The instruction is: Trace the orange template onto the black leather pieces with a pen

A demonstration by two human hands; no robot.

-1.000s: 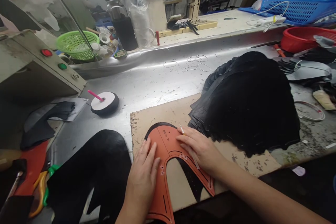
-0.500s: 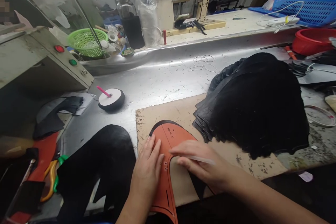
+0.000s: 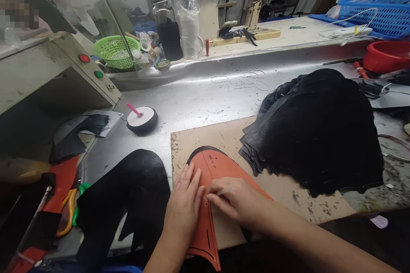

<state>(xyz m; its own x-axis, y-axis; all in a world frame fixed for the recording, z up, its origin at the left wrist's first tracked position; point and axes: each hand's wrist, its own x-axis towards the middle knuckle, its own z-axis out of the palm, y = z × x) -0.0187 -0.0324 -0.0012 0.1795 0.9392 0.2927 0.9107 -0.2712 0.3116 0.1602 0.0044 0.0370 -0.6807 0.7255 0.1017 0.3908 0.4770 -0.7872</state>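
My left hand [image 3: 183, 207] lies flat on an orange template [image 3: 224, 168], its fingers stretched out and pressing the sheet down. The template has printed marks near its rounded top and small slots lower down. Under it a black leather piece [image 3: 196, 152] shows as a dark rim along the top. My right hand [image 3: 235, 200] is closed in a pinch on a slim, pale pen [image 3: 226, 190]. Its fingertips are at the small slots in the template, just right of my left hand; the pen's tip is hidden. Beneath both layers is a tan board [image 3: 182, 140].
A tall fanned stack of black leather pieces [image 3: 323, 136] stands at the right. Another black leather piece [image 3: 128, 196] lies at the left, beside scissors [image 3: 68, 213]. A tape roll [image 3: 142, 119], rubber bands [image 3: 253, 80] and a red basin [image 3: 386, 56] lie farther back.
My right hand has moved slightly left and down, bringing its pinched fingers to the template's small slots. My left hand stays pressed on the template. The whole view has shifted a little.
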